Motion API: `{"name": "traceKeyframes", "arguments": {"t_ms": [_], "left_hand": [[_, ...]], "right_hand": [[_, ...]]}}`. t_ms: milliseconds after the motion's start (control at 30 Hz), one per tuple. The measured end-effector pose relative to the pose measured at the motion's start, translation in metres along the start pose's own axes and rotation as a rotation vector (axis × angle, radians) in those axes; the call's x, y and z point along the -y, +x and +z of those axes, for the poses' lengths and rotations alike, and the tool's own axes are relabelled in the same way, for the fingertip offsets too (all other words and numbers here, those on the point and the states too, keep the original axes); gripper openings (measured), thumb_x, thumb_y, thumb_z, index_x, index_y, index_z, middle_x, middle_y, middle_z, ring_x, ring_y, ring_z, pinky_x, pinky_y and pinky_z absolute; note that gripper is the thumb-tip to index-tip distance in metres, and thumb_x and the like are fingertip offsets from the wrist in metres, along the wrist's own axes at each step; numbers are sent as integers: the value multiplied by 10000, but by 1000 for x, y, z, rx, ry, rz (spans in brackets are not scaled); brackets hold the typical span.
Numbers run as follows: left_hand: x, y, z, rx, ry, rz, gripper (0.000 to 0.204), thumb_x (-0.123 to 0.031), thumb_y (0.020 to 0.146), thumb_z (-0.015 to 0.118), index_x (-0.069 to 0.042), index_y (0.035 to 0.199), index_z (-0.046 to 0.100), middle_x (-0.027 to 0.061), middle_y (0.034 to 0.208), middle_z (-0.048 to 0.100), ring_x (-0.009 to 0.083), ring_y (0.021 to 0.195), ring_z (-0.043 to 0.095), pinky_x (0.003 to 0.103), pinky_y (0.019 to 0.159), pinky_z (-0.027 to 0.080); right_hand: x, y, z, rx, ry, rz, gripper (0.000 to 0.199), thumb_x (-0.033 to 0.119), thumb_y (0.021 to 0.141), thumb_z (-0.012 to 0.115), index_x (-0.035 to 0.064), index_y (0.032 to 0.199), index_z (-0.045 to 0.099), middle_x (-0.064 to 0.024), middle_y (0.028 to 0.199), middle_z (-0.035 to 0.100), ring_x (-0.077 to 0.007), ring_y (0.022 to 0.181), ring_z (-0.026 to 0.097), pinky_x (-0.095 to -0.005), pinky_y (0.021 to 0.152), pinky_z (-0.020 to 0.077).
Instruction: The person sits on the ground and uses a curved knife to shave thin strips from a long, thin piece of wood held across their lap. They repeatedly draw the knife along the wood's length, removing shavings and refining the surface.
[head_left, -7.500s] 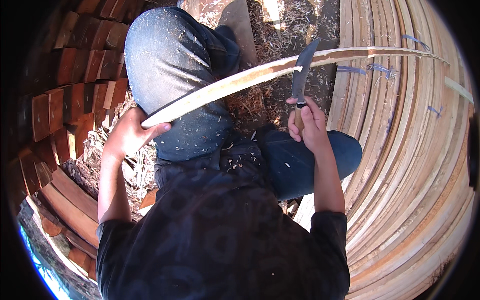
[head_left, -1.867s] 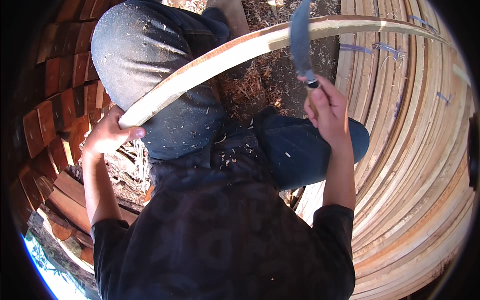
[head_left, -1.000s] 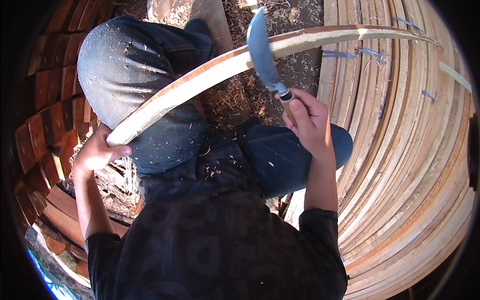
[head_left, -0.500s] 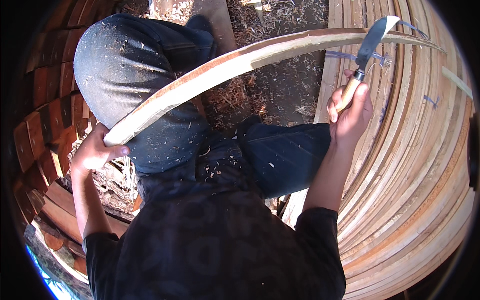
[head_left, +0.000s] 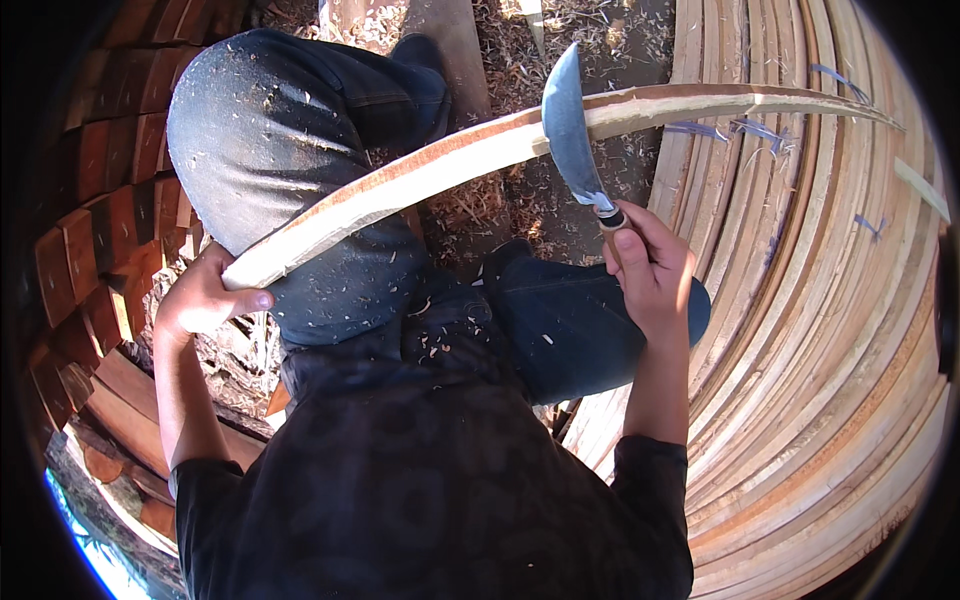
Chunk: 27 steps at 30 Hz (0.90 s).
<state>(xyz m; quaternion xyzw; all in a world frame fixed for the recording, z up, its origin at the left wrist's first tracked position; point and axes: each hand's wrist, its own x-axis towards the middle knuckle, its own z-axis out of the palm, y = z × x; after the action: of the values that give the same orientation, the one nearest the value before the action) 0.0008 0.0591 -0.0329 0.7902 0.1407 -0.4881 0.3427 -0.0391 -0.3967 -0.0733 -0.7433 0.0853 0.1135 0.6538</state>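
One long wooden strip point(head_left: 400, 190), pale on its near face and reddish-brown along its upper side, runs rightward from the left hand point(head_left: 207, 294), which grips its end. The right hand point(head_left: 655, 272) clasps a broad-bladed knife point(head_left: 568, 128) crossing the strip beyond that hand, perhaps touching; the angle leaves contact uncertain.

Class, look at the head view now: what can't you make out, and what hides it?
All in the head view:
Left hand: most fingers, hidden by the wooden strip and the hand itself.
Wooden strip: a short stretch, covered by the knife blade.
Knife handle: its lower part, inside the right hand.
Stacked wooden strips: some upper ends, cut off by the top edge.
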Motion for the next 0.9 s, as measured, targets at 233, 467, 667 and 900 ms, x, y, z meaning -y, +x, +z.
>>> {"name": "traceKeyframes", "arguments": {"t_ms": [233,467,667,900], "left_hand": [[-12,2,6,52,-64,69,637,-317,619,874,104,1021,614,83,830,657,123,751,592,266,671,474],[-16,-1,4,57,-76,46,602,-301,629,864,93,1017,626,68,824,658,116,731,589,261,654,467],[-6,2,1,25,-45,42,698,-356,597,879,117,1023,594,86,822,643,130,754,588,267,681,470],[-8,3,6,45,-84,71,741,-382,583,885,112,1048,587,111,844,656,161,806,605,280,706,476]], "right_hand": [[0,-10,5,26,146,131,354,261,992,498,-40,1159,580,5,637,486,-38,490,411,-185,419,310],[6,-13,13,32,102,204,386,304,1007,450,-31,1159,569,-22,618,508,-35,456,407,-168,416,306],[-4,-6,10,-85,155,75,383,303,1006,453,-30,1154,569,-27,625,506,-34,465,406,-189,404,311],[-7,6,-5,-115,407,38,306,177,971,533,-43,1183,553,-12,670,515,-48,531,458,-183,446,336]]}}
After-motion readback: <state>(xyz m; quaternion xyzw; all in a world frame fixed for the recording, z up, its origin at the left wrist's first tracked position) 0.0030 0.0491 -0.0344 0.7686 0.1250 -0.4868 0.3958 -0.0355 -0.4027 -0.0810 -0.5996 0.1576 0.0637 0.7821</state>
